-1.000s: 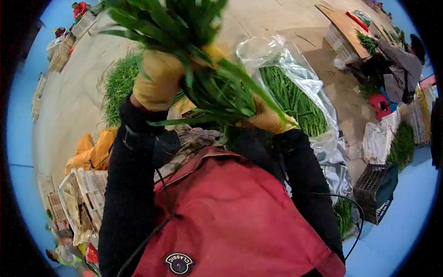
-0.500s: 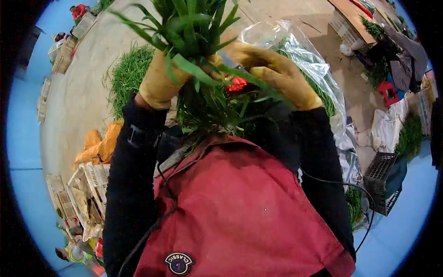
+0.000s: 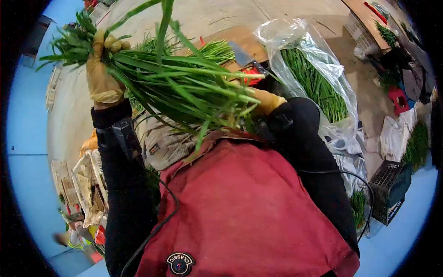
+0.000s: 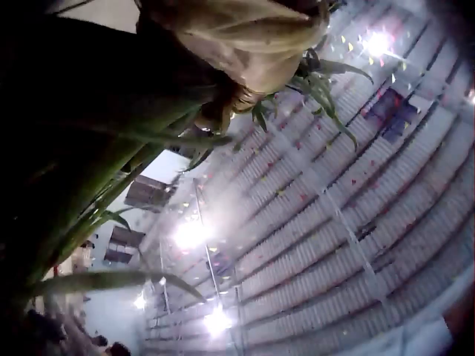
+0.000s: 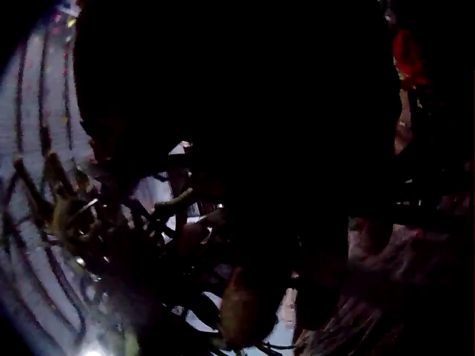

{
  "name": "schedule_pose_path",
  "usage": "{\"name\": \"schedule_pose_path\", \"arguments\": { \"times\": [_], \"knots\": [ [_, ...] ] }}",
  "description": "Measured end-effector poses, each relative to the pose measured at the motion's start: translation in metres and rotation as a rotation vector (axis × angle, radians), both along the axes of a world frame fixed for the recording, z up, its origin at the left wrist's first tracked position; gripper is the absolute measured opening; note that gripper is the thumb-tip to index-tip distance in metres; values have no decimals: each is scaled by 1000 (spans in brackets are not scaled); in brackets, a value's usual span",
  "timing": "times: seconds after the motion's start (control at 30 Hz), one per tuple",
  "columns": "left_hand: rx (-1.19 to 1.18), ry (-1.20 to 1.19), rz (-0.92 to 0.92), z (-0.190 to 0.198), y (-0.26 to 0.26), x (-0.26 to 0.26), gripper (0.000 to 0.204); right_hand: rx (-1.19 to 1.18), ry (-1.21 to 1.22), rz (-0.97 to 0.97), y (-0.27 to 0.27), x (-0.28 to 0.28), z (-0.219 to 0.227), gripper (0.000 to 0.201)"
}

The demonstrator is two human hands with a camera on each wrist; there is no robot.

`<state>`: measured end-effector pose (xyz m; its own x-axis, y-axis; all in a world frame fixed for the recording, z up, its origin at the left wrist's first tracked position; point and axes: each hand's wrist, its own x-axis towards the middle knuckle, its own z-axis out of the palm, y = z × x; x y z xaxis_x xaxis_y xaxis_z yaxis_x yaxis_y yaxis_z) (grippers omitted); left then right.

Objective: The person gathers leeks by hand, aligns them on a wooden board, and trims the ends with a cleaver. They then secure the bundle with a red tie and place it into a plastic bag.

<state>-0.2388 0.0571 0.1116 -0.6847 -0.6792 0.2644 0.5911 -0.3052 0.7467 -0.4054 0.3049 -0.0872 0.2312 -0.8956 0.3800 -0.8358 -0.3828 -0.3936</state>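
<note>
A long bunch of green leafy stalks lies sideways across both gloved hands in the head view. The left hand, in a yellowish glove, grips the leafy end, its fingers curled round it. At the stem end the right hand is mostly behind the stalks, which hide its fingers. The left wrist view has the left glove at the top with leaves sticking out past it. Dark and backlit, the right wrist view shows fingers beside cut stem ends.
Beyond the hands are a board with more stalks and a wide blade. A clear plastic bag of greens lies right of them. Crates stand at left, a black crate at right.
The left hand has moved out to the left, and the bunch has swung from upright to sideways. The right hand has come down to the stem end. The board and blade now show.
</note>
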Motion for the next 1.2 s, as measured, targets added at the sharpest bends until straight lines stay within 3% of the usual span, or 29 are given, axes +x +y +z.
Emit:
{"name": "schedule_pose_path", "arguments": {
  "times": [0.03,0.1,0.13,0.17,0.2,0.3,0.33,0.4,0.43,0.47,0.53,0.6,0.63,0.73,0.8,0.87,0.93,0.97,1.2],
  "knots": [
    [-28,9,32,-10,-12,7,19,137,-676,39,-1,2,-6,43],
    [-48,-44,148,-32,-26,21,15,363,-562,-195,2,3,-2,38],
    [-56,-73,208,-43,-31,29,16,443,-717,-234,6,2,-3,35],
    [28,-54,157,-51,-34,37,17,511,-876,-283,9,0,-5,32],
    [-161,-191,191,-62,-38,44,18,540,-1250,-248,16,-4,-10,29],
    [-96,-227,296,-98,-26,61,18,211,-1160,-252,18,-5,-16,21],
    [-9,-197,305,-112,-30,69,18,457,-1432,-315,31,-10,-7,21],
    [151,-162,332,-128,-33,81,18,438,-1305,-581,43,-20,-23,18],
    [222,-163,350,-132,-31,89,18,459,-1304,-565,53,-37,-38,18],
    [291,-163,368,-134,-29,96,18,420,-1297,-630,57,-31,-17,24],
    [359,-173,291,-130,-15,106,14,407,-1142,-737,67,-48,-39,22],
    [408,-128,239,-134,-10,111,12,493,-1024,-754,62,-49,-34,25],
    [369,-136,380,-162,-36,123,12,534,-962,-763,60,-51,-30,26],
    [277,-101,423,-161,-25,125,12,428,-940,-359,31,-13,-9,34],
    [262,-90,369,-152,-12,125,12,481,-838,-272,-1,12,-1,43],
    [235,-52,278,-152,-10,127,14,566,-650,-274,-35,34,4,58],
    [247,-114,280,-143,2,131,18,585,-1050,-382,-66,49,-48,63],
    [231,-162,295,-135,11,130,18,544,-1074,-432,-72,58,-39,66],
    [281,-182,224,-148,3,156,24,662,-476,-654,-95,63,-32,39]
  ]
}}
